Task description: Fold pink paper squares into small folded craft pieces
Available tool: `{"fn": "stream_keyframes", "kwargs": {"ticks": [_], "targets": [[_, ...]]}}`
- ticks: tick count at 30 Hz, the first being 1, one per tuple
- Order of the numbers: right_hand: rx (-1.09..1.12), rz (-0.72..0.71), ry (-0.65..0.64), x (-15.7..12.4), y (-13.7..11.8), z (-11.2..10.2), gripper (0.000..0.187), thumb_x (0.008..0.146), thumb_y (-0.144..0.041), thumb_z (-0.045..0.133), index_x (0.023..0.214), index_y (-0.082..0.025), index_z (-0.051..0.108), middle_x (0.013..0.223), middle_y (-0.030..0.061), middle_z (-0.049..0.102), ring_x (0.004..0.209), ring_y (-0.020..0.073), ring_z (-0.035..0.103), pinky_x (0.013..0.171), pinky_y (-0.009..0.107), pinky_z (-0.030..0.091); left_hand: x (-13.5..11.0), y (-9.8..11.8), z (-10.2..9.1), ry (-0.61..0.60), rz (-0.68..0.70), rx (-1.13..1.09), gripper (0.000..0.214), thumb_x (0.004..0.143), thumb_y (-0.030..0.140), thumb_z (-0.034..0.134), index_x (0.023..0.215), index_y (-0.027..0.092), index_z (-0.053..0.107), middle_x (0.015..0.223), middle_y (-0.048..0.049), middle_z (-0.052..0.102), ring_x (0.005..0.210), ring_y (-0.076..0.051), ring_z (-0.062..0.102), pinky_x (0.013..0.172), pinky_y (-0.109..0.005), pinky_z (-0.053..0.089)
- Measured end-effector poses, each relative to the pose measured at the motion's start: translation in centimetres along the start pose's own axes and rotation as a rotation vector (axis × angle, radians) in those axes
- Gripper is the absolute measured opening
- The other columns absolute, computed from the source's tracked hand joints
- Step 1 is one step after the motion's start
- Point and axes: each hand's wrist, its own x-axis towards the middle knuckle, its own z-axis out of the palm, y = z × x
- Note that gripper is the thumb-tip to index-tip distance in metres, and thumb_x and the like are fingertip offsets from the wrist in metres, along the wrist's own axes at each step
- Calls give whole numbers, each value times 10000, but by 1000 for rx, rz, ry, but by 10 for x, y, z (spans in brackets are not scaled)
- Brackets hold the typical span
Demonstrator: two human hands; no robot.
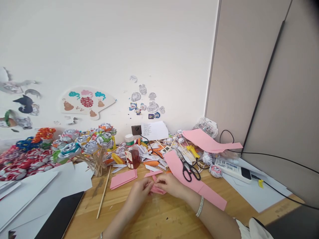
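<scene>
Between my two hands is a small piece of pink paper [158, 190], pinched near the front middle of the wooden table. My left hand [140, 190] has its thumb and fingers pressed together at the paper's left side. From the other side, my right hand [169, 184] grips it, fingertips bent inward. Just left of them lies a stack of pink paper rectangles [124, 178]. Black-handled scissors [189, 168] rest on a long pink paper sheet [208, 192] to the right. The paper's exact folds are partly hidden by my fingers.
Paper flowers on sticks [93, 146] crowd the left back. A bottle of reddish-brown liquid [132, 156] stands amid paper scraps. A wooden stick [103, 194], a black tablet-like slab [61, 215] and white sheets [27, 196] lie left. A white device [233, 170] with a cable sits right.
</scene>
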Motion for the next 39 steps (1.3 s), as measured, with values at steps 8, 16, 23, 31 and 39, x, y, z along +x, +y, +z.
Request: {"fn": "stream_keyframes", "kwargs": {"ticks": [8, 16, 23, 31, 39], "targets": [[34, 8, -21, -1, -3, -9, 203, 763, -263, 513, 601, -141, 525, 548, -45, 418, 529, 75, 365, 470, 177, 248, 2, 0, -3, 27, -44, -104, 270, 726, 389, 462, 645, 150, 560, 504, 10, 567, 494, -161, 560, 515, -249, 417], [182, 42, -61, -2, -2, -15, 220, 763, -348, 523, 740, -145, 605, 615, -10, 534, 562, 103, 488, 511, 194, 366, 2, 6, -9, 61, -102, -267, 277, 665, 427, 533, 626, 154, 557, 497, 15, 577, 490, -160, 582, 516, -255, 459], [299, 75, -56, -3, -5, -19, 299, 736, -419, 544, 773, -133, 620, 668, 7, 574, 600, 124, 568, 575, 234, 449, 1, 14, -14, 104, -122, -331, 296, 619, 448, 574, 623, 153, 557, 486, 17, 597, 460, -148, 582, 491, -247, 469], [384, 113, -46, -1, -2, -18, 355, 718, -449, 554, 833, -120, 623, 635, 12, 585, 570, 126, 577, 577, 260, 465, 3, 13, -16, 102, -141, -385, 353, 590, 504, 594, 617, 154, 559, 469, 8, 612, 455, -152, 588, 502, -260, 483], [507, 113, -64, 0, -2, -20, 397, 701, -455, 574, 912, -121, 616, 662, 26, 610, 555, 110, 567, 565, 259, 468, 7, 2, -19, 86, -188, -437, 430, 532, 565, 615, 632, 151, 558, 497, 10, 626, 485, -162, 611, 540, -286, 511]]}}
